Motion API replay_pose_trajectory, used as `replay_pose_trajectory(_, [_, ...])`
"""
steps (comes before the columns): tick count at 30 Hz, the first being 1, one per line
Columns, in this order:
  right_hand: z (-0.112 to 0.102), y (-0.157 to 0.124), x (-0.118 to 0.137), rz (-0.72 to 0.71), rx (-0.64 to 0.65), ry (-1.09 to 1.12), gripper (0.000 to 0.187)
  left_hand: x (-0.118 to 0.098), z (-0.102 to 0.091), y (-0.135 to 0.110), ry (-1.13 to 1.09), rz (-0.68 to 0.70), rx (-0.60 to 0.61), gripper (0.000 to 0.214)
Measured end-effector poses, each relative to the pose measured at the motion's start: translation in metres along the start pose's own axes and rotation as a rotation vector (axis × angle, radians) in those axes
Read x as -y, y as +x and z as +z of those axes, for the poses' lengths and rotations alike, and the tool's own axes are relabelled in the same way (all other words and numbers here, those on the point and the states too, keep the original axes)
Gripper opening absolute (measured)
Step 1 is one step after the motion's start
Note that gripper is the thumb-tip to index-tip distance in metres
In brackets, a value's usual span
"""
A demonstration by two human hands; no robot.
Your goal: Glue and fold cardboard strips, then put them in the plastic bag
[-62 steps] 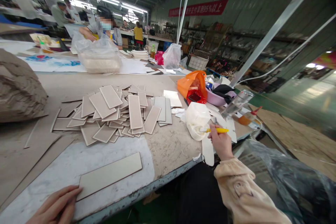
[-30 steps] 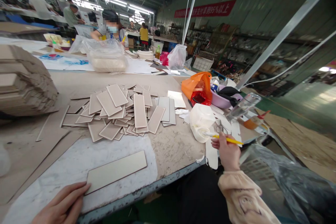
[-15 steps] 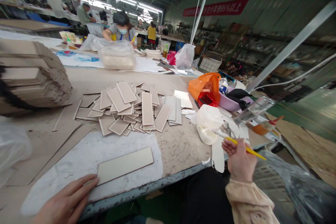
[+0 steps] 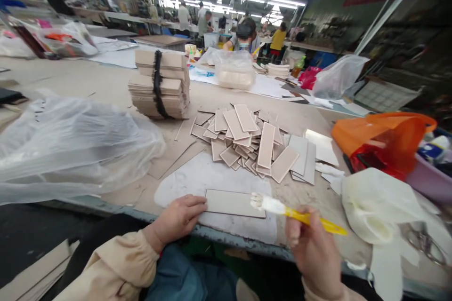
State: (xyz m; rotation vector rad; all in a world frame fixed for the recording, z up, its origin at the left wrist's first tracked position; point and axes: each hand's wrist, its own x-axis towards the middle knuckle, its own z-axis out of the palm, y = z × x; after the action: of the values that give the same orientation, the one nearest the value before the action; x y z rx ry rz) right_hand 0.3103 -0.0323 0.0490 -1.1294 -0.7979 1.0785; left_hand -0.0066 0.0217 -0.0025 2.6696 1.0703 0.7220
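Note:
A grey rectangular board with a dark edge [image 4: 229,203] lies on a white sheet [image 4: 176,182] at the front of the bench. At its left end is my left hand [image 4: 181,218], fingers close together and bent, holding that end against the sheet. My right hand [image 4: 312,240] is closed around the yellow handle of a glue brush [image 4: 300,216]. The brush's bristles, coated in white, are over or on the board's right end; I cannot tell whether they touch. Beyond the board lies a loose heap of similar pale-edged boards [image 4: 243,134].
Right of my right hand, a cut-open white plastic jug [image 4: 381,197] stands near scissors [image 4: 423,244]. Behind are an orange bag [image 4: 374,136] and grey boards [image 4: 305,155]. To the left sit a strapped stack of boards [image 4: 173,87] and clear plastic sheeting [image 4: 70,146]. A co-worker [image 4: 245,35] sits opposite.
The view has swung left. My right hand has brought the brush from beside the jug to the board's right end. My left hand stays at the board's left end.

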Motion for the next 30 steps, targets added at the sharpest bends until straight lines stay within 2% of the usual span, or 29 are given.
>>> replay_pose_trajectory(2, [0.028,0.003,-0.018,0.017,0.091,-0.008,0.030,0.000,0.001,-0.001,-0.009,-0.006,-0.001,0.031])
replay_pose_trajectory(4, [0.047,0.007,-0.032,0.049,0.175,-0.015,0.031,0.000,0.001,-0.001,-0.014,-0.013,0.001,0.032])
replay_pose_trajectory(9, [0.066,0.016,-0.052,0.091,0.334,-0.097,0.033,-0.001,0.004,-0.001,-0.032,-0.017,-0.024,0.030])
replay_pose_trajectory(20, [0.076,0.020,-0.067,0.104,0.423,-0.218,0.035,-0.001,0.008,-0.002,-0.021,0.000,-0.025,0.029])
replay_pose_trajectory(25, [0.065,0.022,-0.060,0.088,0.386,-0.298,0.035,-0.001,0.009,-0.003,-0.002,-0.013,-0.006,0.029])
replay_pose_trajectory(30, [0.044,0.026,-0.046,0.067,0.343,-0.375,0.035,-0.001,0.009,-0.003,0.006,-0.017,-0.014,0.030])
